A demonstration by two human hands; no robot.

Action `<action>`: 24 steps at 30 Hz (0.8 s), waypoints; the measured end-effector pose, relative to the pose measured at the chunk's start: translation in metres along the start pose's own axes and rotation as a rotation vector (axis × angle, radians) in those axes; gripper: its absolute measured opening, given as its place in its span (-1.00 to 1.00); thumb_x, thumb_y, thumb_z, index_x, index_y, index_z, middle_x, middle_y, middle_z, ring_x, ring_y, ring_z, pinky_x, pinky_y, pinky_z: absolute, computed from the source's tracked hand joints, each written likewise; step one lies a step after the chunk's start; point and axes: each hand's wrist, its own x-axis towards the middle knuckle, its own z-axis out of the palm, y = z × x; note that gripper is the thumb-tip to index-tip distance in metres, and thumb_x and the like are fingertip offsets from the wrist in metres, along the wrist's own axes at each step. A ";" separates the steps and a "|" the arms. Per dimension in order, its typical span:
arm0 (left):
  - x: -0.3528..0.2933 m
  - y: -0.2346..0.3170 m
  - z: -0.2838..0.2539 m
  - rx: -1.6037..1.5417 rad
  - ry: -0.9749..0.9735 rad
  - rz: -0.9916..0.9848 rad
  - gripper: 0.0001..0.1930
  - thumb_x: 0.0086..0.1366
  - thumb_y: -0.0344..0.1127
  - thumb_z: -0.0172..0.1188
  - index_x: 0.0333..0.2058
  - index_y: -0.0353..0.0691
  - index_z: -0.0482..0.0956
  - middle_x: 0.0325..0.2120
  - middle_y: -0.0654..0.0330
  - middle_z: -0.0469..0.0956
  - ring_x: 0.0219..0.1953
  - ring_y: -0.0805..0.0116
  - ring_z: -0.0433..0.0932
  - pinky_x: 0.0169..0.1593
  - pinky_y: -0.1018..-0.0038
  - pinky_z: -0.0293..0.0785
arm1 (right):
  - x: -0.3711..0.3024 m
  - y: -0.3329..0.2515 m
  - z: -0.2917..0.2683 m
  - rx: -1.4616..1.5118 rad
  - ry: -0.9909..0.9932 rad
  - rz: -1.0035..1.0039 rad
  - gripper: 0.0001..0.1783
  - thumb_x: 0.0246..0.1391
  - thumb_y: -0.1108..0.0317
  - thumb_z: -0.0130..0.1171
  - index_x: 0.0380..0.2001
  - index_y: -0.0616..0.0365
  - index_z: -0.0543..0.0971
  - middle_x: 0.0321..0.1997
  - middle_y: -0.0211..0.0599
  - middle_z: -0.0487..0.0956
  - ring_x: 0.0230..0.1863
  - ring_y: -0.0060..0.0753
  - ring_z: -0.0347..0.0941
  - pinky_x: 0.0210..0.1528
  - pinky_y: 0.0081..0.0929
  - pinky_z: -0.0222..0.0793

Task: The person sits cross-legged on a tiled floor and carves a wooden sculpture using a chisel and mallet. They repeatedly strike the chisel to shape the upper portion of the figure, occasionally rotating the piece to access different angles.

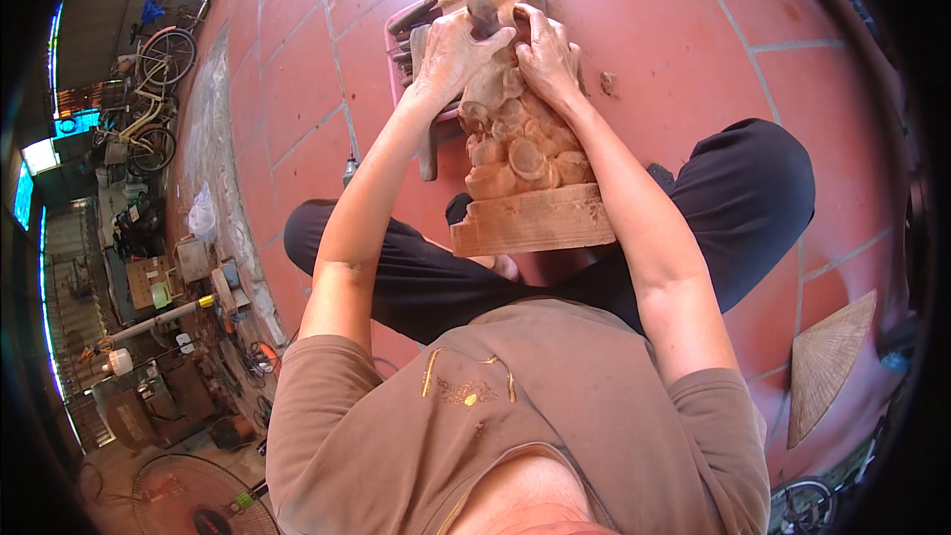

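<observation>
A tall carved wooden sculpture lies in front of me, its flat base between my legs. Rounded, clustered shapes cover its lower part, and flowing folds its far end. My left hand is closed round a tool with a dark, round-ended handle; its working end is hidden. Beside it, my right hand rests on the carving with bent fingers gripping its right side. What lies under those fingertips cannot be made out.
A pink basket holding several tools stands left of the carving, a wooden handle by it. Wood chips lie on the red tiled floor. A conical hat is at right. Bicycles and a fan stand at left.
</observation>
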 end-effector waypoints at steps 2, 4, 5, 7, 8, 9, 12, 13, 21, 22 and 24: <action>-0.006 0.004 0.003 0.090 0.011 0.068 -0.70 0.20 -0.16 0.40 -0.27 -0.30 0.68 -0.40 0.06 0.67 -0.32 0.30 0.65 -0.17 0.40 0.54 | -0.001 0.003 0.001 0.015 0.004 -0.010 -0.35 0.04 0.48 0.05 0.26 -0.13 0.36 0.21 -0.30 0.54 0.30 -0.17 0.34 0.25 -0.03 0.18; -0.015 0.007 0.003 0.131 0.002 0.189 -0.64 0.21 -0.09 0.39 -0.30 -0.35 0.63 -0.35 -0.03 0.62 -0.31 0.14 0.62 -0.16 0.29 0.53 | 0.000 0.004 0.001 0.046 0.001 -0.024 -0.34 0.04 0.49 0.04 0.27 -0.14 0.36 0.22 -0.32 0.53 0.31 -0.19 0.33 0.25 -0.03 0.16; -0.018 0.009 0.002 0.163 -0.029 0.200 -0.60 0.22 -0.07 0.37 -0.31 -0.38 0.61 -0.32 -0.07 0.60 -0.27 0.03 0.61 -0.13 0.23 0.53 | -0.001 0.004 0.002 0.037 0.000 -0.020 -0.35 0.05 0.50 0.04 0.26 -0.14 0.36 0.21 -0.32 0.53 0.30 -0.18 0.33 0.25 -0.04 0.17; -0.022 0.018 -0.003 0.150 -0.081 0.157 -0.53 0.20 -0.03 0.38 -0.32 -0.45 0.61 -0.36 -0.15 0.59 -0.27 -0.13 0.61 -0.15 0.16 0.53 | -0.003 0.000 0.002 0.020 0.001 -0.012 -0.35 0.05 0.51 0.04 0.26 -0.14 0.37 0.21 -0.32 0.54 0.29 -0.18 0.34 0.26 -0.06 0.18; -0.018 0.022 -0.008 0.169 -0.114 0.103 -0.53 0.18 -0.03 0.40 -0.33 -0.46 0.61 -0.39 -0.16 0.60 -0.29 -0.13 0.62 -0.17 0.16 0.53 | -0.003 0.000 0.001 0.011 -0.002 -0.003 -0.35 0.05 0.51 0.04 0.26 -0.14 0.37 0.21 -0.32 0.54 0.29 -0.18 0.34 0.26 -0.06 0.18; -0.014 0.027 -0.016 0.188 -0.148 0.050 -0.52 0.17 -0.03 0.41 -0.34 -0.47 0.61 -0.42 -0.17 0.60 -0.31 -0.12 0.62 -0.19 0.16 0.53 | -0.003 -0.001 -0.001 0.001 -0.004 0.007 -0.35 0.05 0.51 0.04 0.26 -0.14 0.37 0.21 -0.32 0.54 0.29 -0.18 0.35 0.26 -0.07 0.18; 0.002 0.025 -0.020 0.156 -0.132 -0.001 -0.48 0.12 0.01 0.44 -0.39 -0.49 0.62 -0.54 -0.19 0.60 -0.42 0.00 0.63 -0.28 0.19 0.52 | 0.000 0.001 0.000 0.001 -0.003 0.006 -0.35 0.06 0.49 0.05 0.27 -0.14 0.36 0.22 -0.31 0.53 0.30 -0.17 0.34 0.26 -0.08 0.18; 0.007 0.017 -0.016 0.144 -0.089 0.014 -0.45 0.12 0.04 0.44 -0.40 -0.50 0.63 -0.56 -0.16 0.59 -0.47 0.07 0.62 -0.31 0.21 0.52 | 0.001 0.001 0.001 0.008 -0.006 0.000 -0.35 0.07 0.49 0.05 0.28 -0.15 0.35 0.23 -0.31 0.52 0.30 -0.16 0.34 0.26 -0.08 0.18; -0.011 0.034 -0.011 0.198 -0.058 -0.013 -0.56 0.11 -0.08 0.41 -0.37 -0.47 0.65 -0.47 -0.22 0.62 -0.38 -0.03 0.67 -0.23 0.16 0.55 | -0.001 0.000 -0.002 -0.002 -0.009 0.017 -0.36 0.07 0.45 0.09 0.27 -0.15 0.36 0.22 -0.32 0.53 0.31 -0.18 0.33 0.26 -0.10 0.18; -0.009 0.033 -0.013 0.181 -0.080 -0.022 -0.56 0.11 -0.07 0.40 -0.37 -0.47 0.65 -0.47 -0.22 0.62 -0.38 -0.03 0.67 -0.23 0.17 0.55 | 0.000 0.002 -0.002 -0.006 -0.003 0.018 -0.36 0.07 0.44 0.09 0.27 -0.15 0.36 0.22 -0.31 0.53 0.31 -0.18 0.33 0.26 -0.10 0.18; -0.003 0.026 -0.018 0.143 -0.125 -0.043 -0.56 0.11 -0.06 0.40 -0.38 -0.46 0.65 -0.48 -0.24 0.62 -0.37 -0.04 0.68 -0.22 0.17 0.56 | -0.001 0.001 -0.001 0.014 -0.015 0.014 -0.36 0.07 0.44 0.09 0.27 -0.14 0.36 0.23 -0.29 0.52 0.31 -0.18 0.33 0.26 -0.10 0.18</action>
